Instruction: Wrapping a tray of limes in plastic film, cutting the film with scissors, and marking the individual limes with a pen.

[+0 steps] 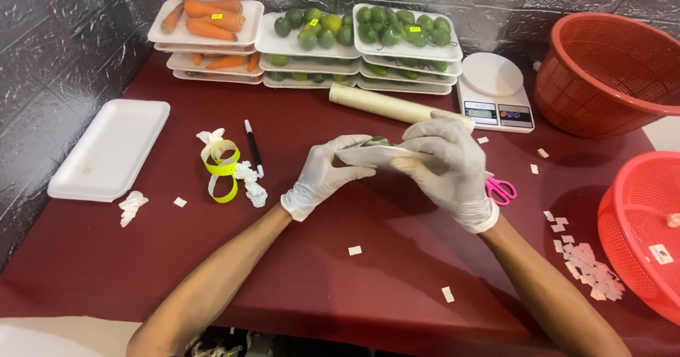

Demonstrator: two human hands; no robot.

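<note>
Both my hands wear white gloves and together hold a white foam tray (368,155), seen edge-on and tilted, above the dark red table (319,272). My left hand (322,176) grips the tray's left end. My right hand (450,169) wraps over its right side. Something green (377,141) shows just above the tray's rim; the rest of its contents are hidden. A roll of cling film (386,104) lies just behind my hands.
Stacked trays of carrots (209,18) and limes (404,27) line the back wall. A kitchen scale (494,91), two red baskets (602,74), pink scissors (501,189), an empty foam tray (110,148), a pen (253,148), a yellow tape roll (223,169) and scattered paper bits (588,268) surround me.
</note>
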